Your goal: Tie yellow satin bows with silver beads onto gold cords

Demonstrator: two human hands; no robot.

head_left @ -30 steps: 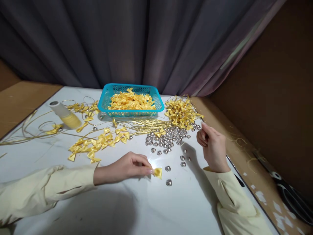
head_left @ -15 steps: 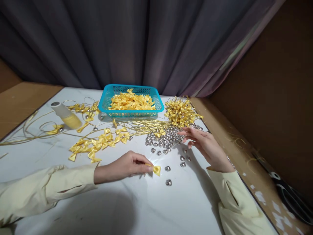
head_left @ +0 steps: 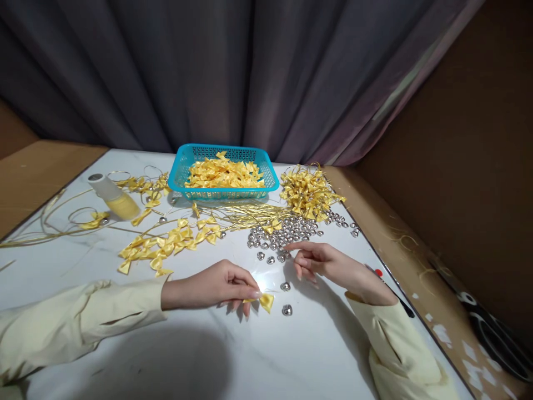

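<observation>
My left hand [head_left: 227, 286] is closed in a pinch on a small yellow satin bow [head_left: 266, 303], held just above the white table. One loop of the bow sticks out to the right of the fingertips. My right hand [head_left: 318, 261] is over the near edge of a pile of silver heart-shaped beads [head_left: 287, 232]. Its index finger is stretched toward the beads, the other fingers are loosely curled, and I see nothing held. Between the hands lie two loose beads, one silver bead [head_left: 285, 286] and another silver heart bead [head_left: 287, 310] nearer me.
A blue basket [head_left: 224, 194] of yellow bows stands at the back. Right of it lies a heap of bows with cords [head_left: 310, 191]. Loose bows [head_left: 170, 244], gold cords [head_left: 250, 215] and a bottle [head_left: 114, 197] lie around. Black-handled scissors [head_left: 495, 339] rest at the right.
My right hand has moved left and toward me, its index finger now extended over the near beads. The left hand has dipped slightly with the bow, its lower fingers now showing beneath.
</observation>
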